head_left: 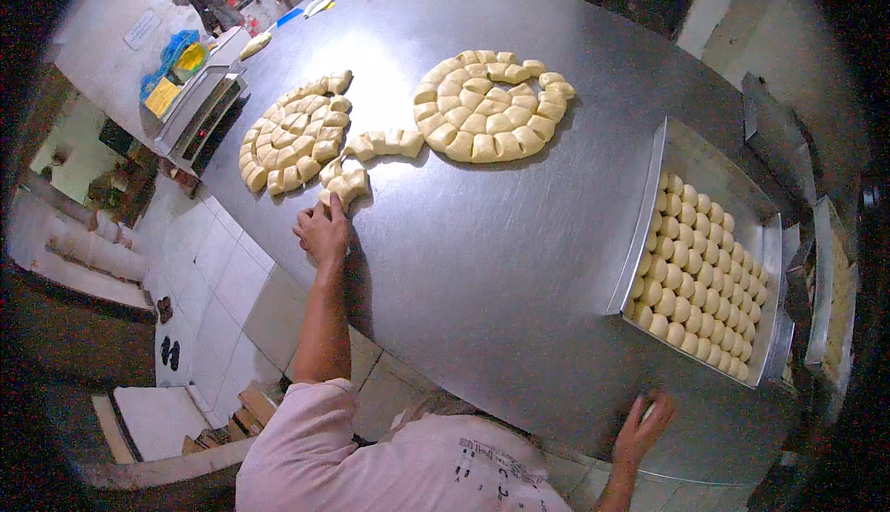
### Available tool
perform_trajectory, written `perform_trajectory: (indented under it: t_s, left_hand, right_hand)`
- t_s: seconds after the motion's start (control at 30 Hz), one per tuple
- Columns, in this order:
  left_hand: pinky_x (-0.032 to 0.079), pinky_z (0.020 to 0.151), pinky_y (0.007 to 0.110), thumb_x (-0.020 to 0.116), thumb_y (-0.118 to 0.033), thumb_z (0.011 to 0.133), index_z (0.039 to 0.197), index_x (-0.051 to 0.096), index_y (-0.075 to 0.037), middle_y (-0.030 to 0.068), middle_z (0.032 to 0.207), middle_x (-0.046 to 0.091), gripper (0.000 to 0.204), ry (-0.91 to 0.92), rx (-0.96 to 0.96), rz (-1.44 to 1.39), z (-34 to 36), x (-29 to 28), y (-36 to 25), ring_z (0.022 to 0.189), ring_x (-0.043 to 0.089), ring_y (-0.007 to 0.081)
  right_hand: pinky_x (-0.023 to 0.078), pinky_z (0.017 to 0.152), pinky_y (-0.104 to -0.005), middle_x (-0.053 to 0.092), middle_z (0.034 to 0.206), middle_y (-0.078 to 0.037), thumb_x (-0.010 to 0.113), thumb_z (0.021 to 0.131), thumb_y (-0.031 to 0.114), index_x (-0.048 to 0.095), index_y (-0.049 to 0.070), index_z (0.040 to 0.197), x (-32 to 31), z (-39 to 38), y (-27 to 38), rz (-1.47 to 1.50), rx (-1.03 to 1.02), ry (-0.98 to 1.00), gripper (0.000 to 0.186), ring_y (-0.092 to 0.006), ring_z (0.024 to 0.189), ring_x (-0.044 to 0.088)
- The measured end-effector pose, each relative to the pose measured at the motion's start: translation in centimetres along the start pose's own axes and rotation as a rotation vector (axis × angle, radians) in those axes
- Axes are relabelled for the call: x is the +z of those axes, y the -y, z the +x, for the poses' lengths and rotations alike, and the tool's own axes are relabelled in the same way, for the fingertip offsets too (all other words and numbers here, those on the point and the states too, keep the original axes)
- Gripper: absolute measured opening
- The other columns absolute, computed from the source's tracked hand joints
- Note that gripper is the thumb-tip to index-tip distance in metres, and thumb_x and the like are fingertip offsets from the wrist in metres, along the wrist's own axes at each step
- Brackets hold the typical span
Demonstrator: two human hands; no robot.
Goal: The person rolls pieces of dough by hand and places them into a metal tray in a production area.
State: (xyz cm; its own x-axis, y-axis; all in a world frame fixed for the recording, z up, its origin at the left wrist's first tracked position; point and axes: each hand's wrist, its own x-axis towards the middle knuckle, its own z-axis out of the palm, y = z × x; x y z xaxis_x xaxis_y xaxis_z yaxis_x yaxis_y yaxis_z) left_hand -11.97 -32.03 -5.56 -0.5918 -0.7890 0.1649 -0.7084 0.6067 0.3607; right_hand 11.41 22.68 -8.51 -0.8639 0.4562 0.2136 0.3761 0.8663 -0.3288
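Head view was dark and bent at its rim, so the far left and right edges were hard to make out. At the upper left of the frame a scale point(199, 104) stood at the edge of the desk point(482, 262), with blue and yellow things behind it too small to tell apart. Left of centre, the left hand point(322, 231) lay on the desk with its fingers curled over the nearest dough pieces point(344, 183); whether its grip had closed on one or merely touched them could not be told, since the fingertips were hidden behind the knuckles. Just above it lay the left dough round point(292, 136), cut into pieces, with a short row trailing off toward the right dough round point(489, 106) at upper centre. At the lower right, the right hand point(642, 426) rested flat on the desk's near edge, its grip released and fingers spread, holding nothing. Right of centre a metal tray point(686, 155) held rows of dough balls point(700, 280). More trays beyond it were cut off by the dark rim.
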Motion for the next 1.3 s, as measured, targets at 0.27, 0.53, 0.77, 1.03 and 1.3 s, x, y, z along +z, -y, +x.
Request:
perform_trajectory:
  t_s: [0.27, 0.53, 0.77, 1.03, 1.3]
  left_hand:
    - [0.038, 0.089, 0.036, 0.060, -0.032, 0.076, 0.118, 0.043, 0.001, 0.0212, 0.108, 0.054, 0.057, -0.140, 0.360, -0.538, 4.4, 5.9, -4.1, 0.104, 0.051, 0.0291]
    - [0.043, 0.082, 0.034, 0.068, -0.018, 0.071, 0.121, 0.032, -0.001, 0.0129, 0.110, 0.048, 0.064, 0.714, 0.206, -0.926, -2.7, 0.6, -1.6, 0.100, 0.048, 0.0224]
    - [0.040, 0.081, 0.032, 0.060, -0.008, 0.074, 0.109, 0.041, -0.006, 0.0054, 0.095, 0.047, 0.040, 1.140, 0.280, -1.036, -16.0, -7.2, -8.7, 0.089, 0.047, 0.0174]
    - [0.042, 0.073, 0.029, 0.063, -0.008, 0.071, 0.097, 0.041, -0.007, 0.0030, 0.085, 0.046, 0.034, 1.304, 0.351, -0.971, -20.4, -8.0, -14.9, 0.081, 0.047, 0.0144]
    - [0.046, 0.068, 0.030, 0.067, -0.013, 0.073, 0.100, 0.042, -0.004, 0.0071, 0.088, 0.053, 0.037, 1.035, 0.470, -0.362, -17.3, -6.0, -7.6, 0.079, 0.052, 0.0151]
  right_hand:
    - [0.036, 0.085, -0.0421, 0.051, 0.098, -0.017, 0.063, 0.075, 0.015, 0.050, -0.001, 0.100, -1.0, 6.5, -3.6, 0.094, 0.243, -0.292, 0.033, -0.0326, 0.093, 0.047]
    - [0.036, 0.082, -0.0430, 0.052, 0.099, -0.019, 0.060, 0.073, 0.012, 0.053, -0.001, 0.094, -2.3, 4.8, -8.8, -0.159, 0.192, -0.385, 0.026, -0.0349, 0.092, 0.046]
    - [0.035, 0.085, -0.0456, 0.050, 0.094, -0.019, 0.061, 0.071, 0.011, 0.052, 0.000, 0.091, -3.5, 4.7, -4.2, -0.071, -0.010, -0.203, 0.025, -0.0346, 0.092, 0.047]
    - [0.037, 0.086, -0.0431, 0.052, 0.091, -0.015, 0.060, 0.068, 0.004, 0.051, 0.002, 0.096, -5.5, 4.2, -6.2, -0.039, 0.014, -0.152, 0.030, -0.0325, 0.095, 0.049]
    - [0.042, 0.083, -0.0286, 0.050, 0.113, -0.005, 0.053, 0.079, 0.011, 0.050, 0.007, 0.113, -14.8, 21.9, -6.6, 1.164, 0.122, -0.398, 0.034, -0.0149, 0.102, 0.047]
